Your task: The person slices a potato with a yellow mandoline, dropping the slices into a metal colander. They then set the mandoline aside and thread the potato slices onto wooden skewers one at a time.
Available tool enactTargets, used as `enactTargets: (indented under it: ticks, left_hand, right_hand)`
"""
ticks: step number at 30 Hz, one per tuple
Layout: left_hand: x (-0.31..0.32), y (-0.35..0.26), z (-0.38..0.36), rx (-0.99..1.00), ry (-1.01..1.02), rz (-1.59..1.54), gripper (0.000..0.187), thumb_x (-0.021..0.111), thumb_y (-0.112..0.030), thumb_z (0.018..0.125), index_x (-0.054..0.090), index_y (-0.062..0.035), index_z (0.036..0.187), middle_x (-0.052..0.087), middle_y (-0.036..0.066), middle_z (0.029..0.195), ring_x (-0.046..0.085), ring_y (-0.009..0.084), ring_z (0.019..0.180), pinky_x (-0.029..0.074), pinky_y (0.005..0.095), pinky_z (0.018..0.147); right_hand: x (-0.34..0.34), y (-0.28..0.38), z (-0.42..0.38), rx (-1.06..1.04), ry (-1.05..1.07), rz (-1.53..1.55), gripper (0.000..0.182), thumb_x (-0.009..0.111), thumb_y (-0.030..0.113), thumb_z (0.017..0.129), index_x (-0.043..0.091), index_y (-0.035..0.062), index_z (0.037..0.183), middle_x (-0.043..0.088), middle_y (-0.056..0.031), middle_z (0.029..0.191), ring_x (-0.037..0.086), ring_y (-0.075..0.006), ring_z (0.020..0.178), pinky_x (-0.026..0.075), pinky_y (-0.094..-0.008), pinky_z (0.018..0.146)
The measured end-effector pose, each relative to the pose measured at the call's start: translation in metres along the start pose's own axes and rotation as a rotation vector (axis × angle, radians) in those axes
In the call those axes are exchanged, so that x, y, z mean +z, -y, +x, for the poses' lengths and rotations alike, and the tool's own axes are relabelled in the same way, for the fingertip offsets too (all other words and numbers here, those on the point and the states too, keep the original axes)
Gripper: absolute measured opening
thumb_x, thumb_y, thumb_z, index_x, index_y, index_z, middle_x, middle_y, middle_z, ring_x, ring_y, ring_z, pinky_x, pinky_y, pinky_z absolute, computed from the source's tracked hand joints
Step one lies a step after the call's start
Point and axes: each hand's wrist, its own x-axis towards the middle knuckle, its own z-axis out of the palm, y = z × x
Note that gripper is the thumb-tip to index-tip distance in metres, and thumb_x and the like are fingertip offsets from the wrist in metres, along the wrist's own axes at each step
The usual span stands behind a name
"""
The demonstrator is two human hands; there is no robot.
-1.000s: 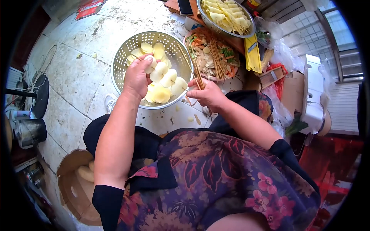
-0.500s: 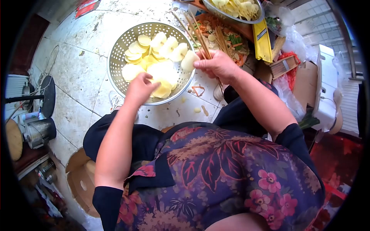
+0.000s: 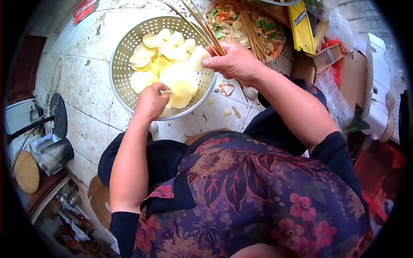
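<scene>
A perforated metal colander (image 3: 121, 86) on the floor holds pale yellow potato slices (image 3: 178, 81). My left hand (image 3: 152, 101) is over its near part, fingers curled together at the slices; whatever lies between the fingertips is hidden. Several thin wooden skewers (image 3: 206, 28) fan out from my right hand (image 3: 232, 62), which is closed around them at the colander's right rim. A row of slices threaded on a skewer (image 3: 174, 46) runs from my right fingers leftward above the pile.
Vegetable scraps (image 3: 223, 21) and more skewers (image 3: 253, 34) lie beyond my right hand. A yellow slicer (image 3: 301, 28) stands at upper right. A metal pot (image 3: 56, 155) and round wooden board (image 3: 26, 172) are at left. A cardboard box (image 3: 100, 200) sits at lower left.
The view has shifted, so the colander appears slightly left and higher. My right hand and the threaded slices have moved a little left relative to the colander. My left fingers are drawn closer together.
</scene>
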Motion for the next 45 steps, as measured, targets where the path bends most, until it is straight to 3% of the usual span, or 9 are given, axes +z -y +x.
enactTargets:
  ticks: [4,9,12,16,23,32,39,43,45]
  left_hand:
    - [-0.015,0.003,0.002,-0.042,-0.007,-0.108,0.016,0.065,-0.010,0.078,0.067,-0.0019,0.091,0.066,0.009,0.072,0.060,0.0151,0.064,0.048,0.0289,0.063]
    - [-0.010,0.006,-0.001,0.136,-0.238,0.082,0.016,0.063,-0.010,0.077,0.069,-0.0078,0.091,0.062,0.011,0.079,0.060,0.0205,0.069,0.049,0.0319,0.067]
    - [-0.003,0.001,-0.003,0.088,-0.249,0.039,0.025,0.062,-0.005,0.076,0.068,-0.0086,0.100,0.058,0.007,0.078,0.056,0.0143,0.067,0.047,0.0285,0.064]
    - [0.007,0.006,-0.004,0.295,-0.294,0.153,0.026,0.057,-0.006,0.076,0.067,-0.0073,0.101,0.064,0.013,0.084,0.063,0.0238,0.073,0.052,0.0335,0.072]
    - [0.023,-0.006,-0.017,0.068,-0.052,0.403,0.034,0.070,-0.031,0.075,0.056,-0.0073,0.095,0.066,0.016,0.077,0.065,0.0338,0.076,0.051,0.0428,0.069]
    - [0.022,0.007,-0.001,0.007,-0.056,0.082,0.022,0.067,-0.021,0.074,0.060,-0.0040,0.086,0.067,0.017,0.080,0.066,0.0333,0.076,0.051,0.0414,0.070]
    - [0.032,-0.021,-0.022,0.097,-0.105,0.443,0.045,0.075,-0.039,0.073,0.056,-0.0068,0.096,0.066,0.015,0.073,0.065,0.0354,0.070,0.051,0.0425,0.064]
    - [0.030,-0.030,-0.015,0.136,-0.120,0.403,0.043,0.072,-0.035,0.074,0.056,-0.0051,0.100,0.066,0.017,0.083,0.066,0.0319,0.077,0.052,0.0430,0.069]
    - [0.037,-0.021,-0.007,0.365,-0.225,0.418,0.040,0.072,-0.031,0.074,0.057,-0.0060,0.101,0.064,0.016,0.092,0.065,0.0306,0.086,0.052,0.0419,0.071]
  right_hand:
    - [0.000,-0.006,0.000,0.033,0.002,-0.091,0.024,0.072,0.020,0.082,0.059,0.0056,0.096,0.050,0.0025,0.068,0.039,-0.0041,0.050,0.029,-0.0194,0.044]
    - [0.004,-0.007,-0.002,0.048,0.014,-0.125,0.023,0.071,0.021,0.083,0.059,0.0057,0.095,0.050,0.0023,0.067,0.039,-0.0047,0.050,0.030,-0.0202,0.044]
    - [0.007,-0.006,-0.002,0.042,0.033,-0.104,0.023,0.072,0.022,0.083,0.059,0.0061,0.093,0.050,0.0023,0.067,0.039,-0.0044,0.049,0.030,-0.0198,0.043]
    - [0.011,-0.009,0.001,0.050,0.025,-0.115,0.022,0.072,0.022,0.083,0.058,0.0068,0.090,0.050,0.0026,0.066,0.038,-0.0035,0.048,0.028,-0.0184,0.042]
    - [0.013,-0.005,-0.001,0.066,0.049,-0.067,0.022,0.072,0.022,0.083,0.060,0.0064,0.093,0.049,0.0038,0.066,0.037,-0.0030,0.048,0.027,-0.0178,0.041]
    - [0.010,-0.016,0.004,0.057,0.042,-0.109,0.024,0.072,0.024,0.083,0.061,0.0064,0.095,0.049,0.0041,0.067,0.038,-0.0029,0.051,0.029,-0.0178,0.045]
    - [0.009,-0.021,0.007,0.050,0.067,-0.138,0.021,0.071,0.021,0.083,0.061,0.0060,0.094,0.050,0.0039,0.068,0.040,-0.0031,0.052,0.030,-0.0183,0.045]
    - [0.016,-0.016,0.004,0.058,0.036,-0.118,0.020,0.070,0.020,0.083,0.060,0.0060,0.094,0.050,0.0035,0.067,0.041,-0.0037,0.051,0.031,-0.0188,0.045]
    - [0.015,-0.018,0.006,0.047,0.038,-0.120,0.020,0.070,0.020,0.083,0.060,0.0060,0.094,0.050,0.0034,0.066,0.041,-0.0038,0.051,0.032,-0.0189,0.045]
